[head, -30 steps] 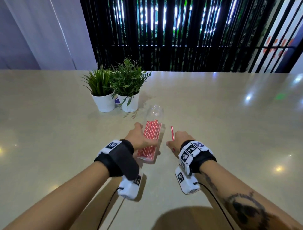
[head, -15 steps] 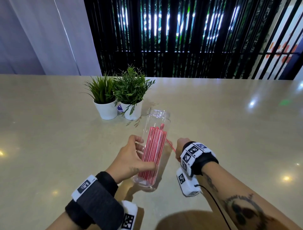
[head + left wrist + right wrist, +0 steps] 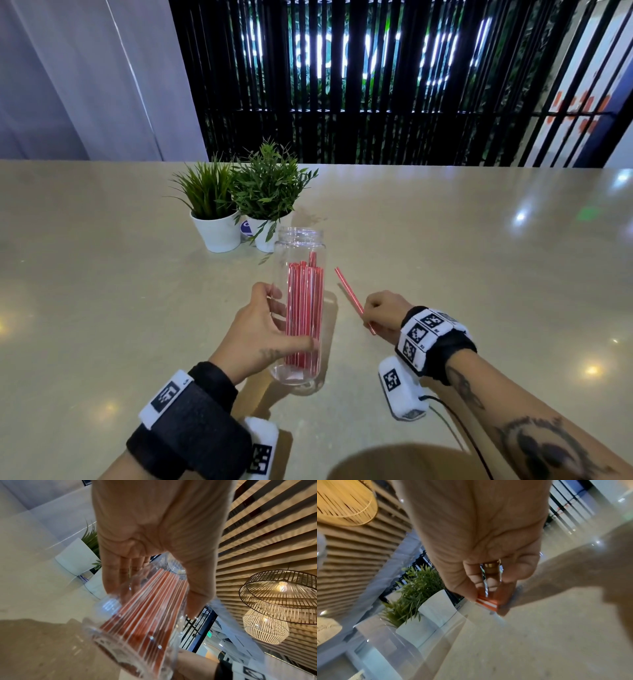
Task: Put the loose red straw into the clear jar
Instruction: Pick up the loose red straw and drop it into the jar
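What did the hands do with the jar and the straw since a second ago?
The left hand tipped the clear jar up from lying on the table to standing, and holds it. The right hand picked the loose red straw up off the table and pinches it beside the jar, not yet inside. The two potted plants stayed where they were.

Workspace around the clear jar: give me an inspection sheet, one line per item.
Surface: glossy beige table, light reflections on it.
Job's things: clear jar upright, lid off, holding a bundle of red straws; loose red straw outside it, to its right.
Clutter: two potted plants in white pots behind the jar.
Grippers: left hand grips the jar; right hand pinches the loose straw's near end.
Cables: black cable from the right wrist camera.
Surroundings: black slatted screen, wicker lamps.
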Tool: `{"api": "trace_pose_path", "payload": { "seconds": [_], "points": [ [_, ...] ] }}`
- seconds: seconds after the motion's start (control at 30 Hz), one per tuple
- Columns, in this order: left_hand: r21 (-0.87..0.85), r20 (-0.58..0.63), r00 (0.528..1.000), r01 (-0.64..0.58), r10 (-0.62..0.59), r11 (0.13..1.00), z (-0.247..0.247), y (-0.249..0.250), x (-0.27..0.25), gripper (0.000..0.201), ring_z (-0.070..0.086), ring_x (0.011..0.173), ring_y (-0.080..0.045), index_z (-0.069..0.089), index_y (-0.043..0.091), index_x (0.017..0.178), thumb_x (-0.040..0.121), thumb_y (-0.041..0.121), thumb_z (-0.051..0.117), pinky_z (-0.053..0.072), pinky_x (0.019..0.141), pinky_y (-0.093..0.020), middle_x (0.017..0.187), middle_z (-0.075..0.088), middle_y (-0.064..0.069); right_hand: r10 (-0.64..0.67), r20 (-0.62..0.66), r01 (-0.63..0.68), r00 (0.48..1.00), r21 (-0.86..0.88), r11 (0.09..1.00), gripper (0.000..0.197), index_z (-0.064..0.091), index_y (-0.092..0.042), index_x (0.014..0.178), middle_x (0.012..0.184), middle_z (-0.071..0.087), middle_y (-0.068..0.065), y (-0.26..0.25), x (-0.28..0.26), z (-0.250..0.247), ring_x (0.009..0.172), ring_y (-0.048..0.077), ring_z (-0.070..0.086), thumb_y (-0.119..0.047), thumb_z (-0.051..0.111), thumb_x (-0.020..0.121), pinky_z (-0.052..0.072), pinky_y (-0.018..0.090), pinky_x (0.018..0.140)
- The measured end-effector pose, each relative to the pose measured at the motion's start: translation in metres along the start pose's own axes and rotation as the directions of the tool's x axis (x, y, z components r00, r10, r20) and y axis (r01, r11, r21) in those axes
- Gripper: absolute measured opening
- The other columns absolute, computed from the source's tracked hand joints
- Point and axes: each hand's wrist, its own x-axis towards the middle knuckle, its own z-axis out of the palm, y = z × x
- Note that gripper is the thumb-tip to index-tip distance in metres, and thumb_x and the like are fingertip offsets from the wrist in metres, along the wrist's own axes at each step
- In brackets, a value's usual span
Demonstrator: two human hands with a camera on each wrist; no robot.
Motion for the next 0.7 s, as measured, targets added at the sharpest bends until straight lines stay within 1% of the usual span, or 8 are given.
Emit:
{"api": "trace_pose_path", "payload": {
  "seconds": [0.1, 0.2, 0.27, 0.33, 0.4, 0.47, 0.6, 0.7],
  "points": [
    [-0.009, -0.008, 1.0, 0.001, -0.001, 1.0, -0.001, -0.003, 0.0, 0.087, 0.062, 0.079, -0.013, 0.035, 0.019, 0.104, 0.032, 0.046, 0.075, 0.049, 0.064, -0.022, 0.094, 0.057, 0.0, -0.032, 0.004, 0.03, 0.999, 0.257, 0.966, 0.023, 0.052, -0.012, 0.06, 0.062, 0.057, 0.013, 0.012, -0.006, -0.004, 0.047, 0.021, 0.051, -0.001, 0.051, 0.08, 0.043, 0.028, 0.049],
    [-0.006, -0.023, 1.0, -0.002, 0.001, 1.0, -0.003, -0.005, 0.0, 0.088, 0.062, 0.082, -0.015, 0.035, 0.019, 0.104, 0.031, 0.046, 0.076, 0.05, 0.064, -0.024, 0.096, 0.057, -0.002, -0.098, 0.057, 0.069, 0.994, 0.372, 0.926, 0.02, 0.048, -0.014, 0.077, 0.067, 0.058, 0.013, 0.015, -0.017, -0.01, 0.047, 0.023, 0.051, 0.005, 0.05, 0.083, 0.046, 0.031, 0.046],
    [-0.002, -0.029, 1.0, 0.0, 0.0, 1.0, -0.006, -0.006, 0.001, 0.089, 0.062, 0.082, -0.015, 0.035, 0.019, 0.105, 0.031, 0.046, 0.076, 0.048, 0.063, -0.022, 0.098, 0.057, -0.003, -0.15, 0.053, 0.109, 0.987, 0.457, 0.883, 0.029, 0.045, -0.018, 0.086, 0.073, 0.057, 0.01, 0.016, -0.023, -0.014, 0.05, 0.027, 0.051, 0.01, 0.048, 0.082, 0.044, 0.027, 0.04],
    [-0.008, -0.031, 1.0, 0.007, -0.007, 1.0, -0.008, -0.007, 0.002, 0.092, 0.061, 0.081, -0.014, 0.035, 0.018, 0.106, 0.029, 0.046, 0.076, 0.047, 0.062, -0.021, 0.098, 0.056, -0.003, -0.184, 0.013, 0.156, 0.983, 0.48, 0.864, 0.03, 0.045, -0.015, 0.091, 0.078, 0.052, 0.007, 0.012, -0.029, -0.017, 0.05, 0.019, 0.055, 0.014, 0.045, 0.082, 0.042, 0.021, 0.036],
    [-0.006, -0.034, 0.999, 0.009, -0.009, 1.0, -0.01, -0.006, 0.003, 0.093, 0.06, 0.081, -0.013, 0.035, 0.017, 0.107, 0.028, 0.046, 0.076, 0.047, 0.061, -0.02, 0.097, 0.055, -0.003, -0.221, -0.022, 0.203, 0.975, 0.499, 0.842, 0.028, 0.05, -0.013, 0.09, 0.081, 0.048, 0.005, 0.008, -0.034, -0.019, 0.056, 0.013, 0.06, 0.014, 0.046, 0.083, 0.043, 0.016, 0.035],
    [0.001, -0.036, 0.999, 0.005, -0.005, 1.0, -0.011, -0.005, 0.004, 0.095, 0.059, 0.08, -0.012, 0.034, 0.017, 0.108, 0.028, 0.046, 0.076, 0.047, 0.06, -0.02, 0.096, 0.054, -0.002, -0.253, -0.071, 0.253, 0.965, 0.515, 0.819, 0.025, 0.055, -0.014, 0.086, 0.08, 0.05, 0.002, 0.005, -0.041, -0.022, 0.062, 0.013, 0.062, 0.01, 0.051, 0.083, 0.044, 0.014, 0.037],
    [0.02, -0.047, 0.999, -0.017, 0.018, 1.0, -0.012, 0.0, 0.002, 0.094, 0.058, 0.08, -0.011, 0.033, 0.017, 0.107, 0.028, 0.046, 0.074, 0.046, 0.061, -0.021, 0.094, 0.053, 0.001, -0.313, -0.266, 0.406, 0.912, 0.468, 0.785, 0.017, 0.06, -0.015, 0.079, 0.072, 0.059, 0.002, -0.007, -0.057, -0.037, 0.05, -0.007, 0.061, 0.001, 0.059, 0.083, 0.039, 0.009, 0.038],
    [0.024, -0.055, 0.998, -0.031, 0.032, 0.999, -0.011, 0.002, 0.001, 0.092, 0.058, 0.082, -0.01, 0.033, 0.019, 0.106, 0.029, 0.047, 0.074, 0.045, 0.062, -0.021, 0.094, 0.053, 0.002, -0.347, -0.393, 0.511, 0.852, 0.481, 0.712, 0.024, 0.054, -0.018, 0.08, 0.068, 0.058, 0.004, -0.02, -0.071, -0.058, 0.05, -0.003, 0.061, 0.004, 0.06, 0.081, 0.039, 0.01, 0.04]
  ]
}}
